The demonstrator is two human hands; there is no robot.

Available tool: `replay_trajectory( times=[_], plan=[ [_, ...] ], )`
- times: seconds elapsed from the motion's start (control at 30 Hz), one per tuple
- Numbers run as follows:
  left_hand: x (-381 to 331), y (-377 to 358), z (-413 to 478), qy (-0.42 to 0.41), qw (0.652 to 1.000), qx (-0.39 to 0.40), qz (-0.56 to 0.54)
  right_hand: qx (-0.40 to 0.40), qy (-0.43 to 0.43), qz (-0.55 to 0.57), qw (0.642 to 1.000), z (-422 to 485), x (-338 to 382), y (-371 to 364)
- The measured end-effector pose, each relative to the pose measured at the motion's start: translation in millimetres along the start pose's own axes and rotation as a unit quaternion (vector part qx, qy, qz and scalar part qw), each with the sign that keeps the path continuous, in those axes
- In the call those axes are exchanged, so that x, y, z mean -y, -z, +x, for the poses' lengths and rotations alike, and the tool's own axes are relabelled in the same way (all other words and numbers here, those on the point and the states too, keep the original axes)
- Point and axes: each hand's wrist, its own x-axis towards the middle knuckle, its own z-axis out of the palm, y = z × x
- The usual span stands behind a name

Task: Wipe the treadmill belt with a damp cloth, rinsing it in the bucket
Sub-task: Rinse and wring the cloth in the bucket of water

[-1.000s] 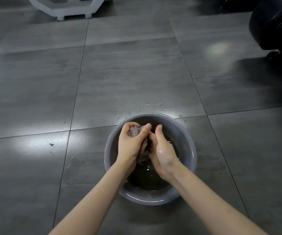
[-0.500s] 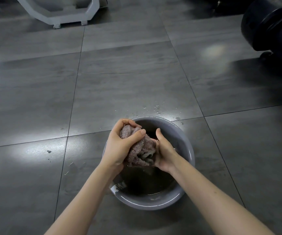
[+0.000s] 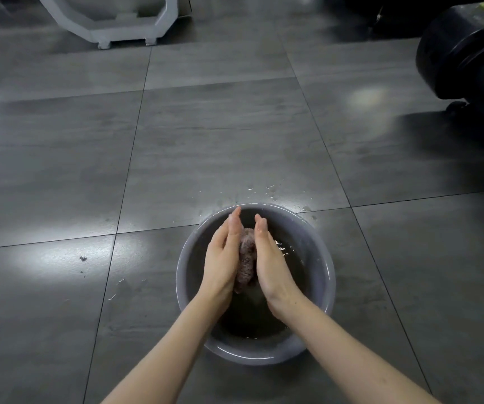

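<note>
A round grey bucket [image 3: 321, 275] with dark water stands on the tiled floor below me. Over it, a wet pinkish-grey cloth [image 3: 246, 259] is bunched between my two palms. My left hand [image 3: 223, 258] presses it from the left with straight fingers pointing away from me. My right hand [image 3: 269, 260] presses it from the right, fingers also straight. Most of the cloth is hidden between the palms. The treadmill belt is not in view.
Water drops [image 3: 272, 191] lie on the floor just beyond the bucket. A white machine frame [image 3: 124, 27] stands at the far left. A bulky black machine [image 3: 468, 53] fills the far right corner. Dark grey floor tiles surround the bucket.
My hands were gripping and wringing the cloth with curled fingers; now both have flattened, and the cloth is squeezed between straight palms lower over the bucket.
</note>
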Motion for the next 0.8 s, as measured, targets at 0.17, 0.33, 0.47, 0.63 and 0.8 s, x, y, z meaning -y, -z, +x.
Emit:
replay_trajectory(
  times=[0.17,0.33,0.47,0.63,0.8],
  plan=[
    [8.1,5.7,-4.6,0.011,0.997,-0.071,0.015,0.063,-0.042,0.050,0.996,-5.7,3.7,1.7],
    [1.2,14.9,-0.5,0.023,0.993,-0.117,-0.017,0.054,-0.118,0.147,0.981,7.5,4.7,16.1],
    [-4.8,18.3,1.0,0.019,0.987,-0.126,-0.097,-0.046,-0.155,0.120,0.980,21.7,4.5,24.7],
    [-5.5,15.5,-3.5,-0.002,0.993,-0.069,-0.096,0.030,-0.235,0.262,0.936,29.8,-1.8,16.2],
    [-2.4,9.0,-8.8,-0.074,0.997,-0.027,0.003,0.031,-0.168,0.241,0.955,26.3,-1.2,5.5]
  ],
)
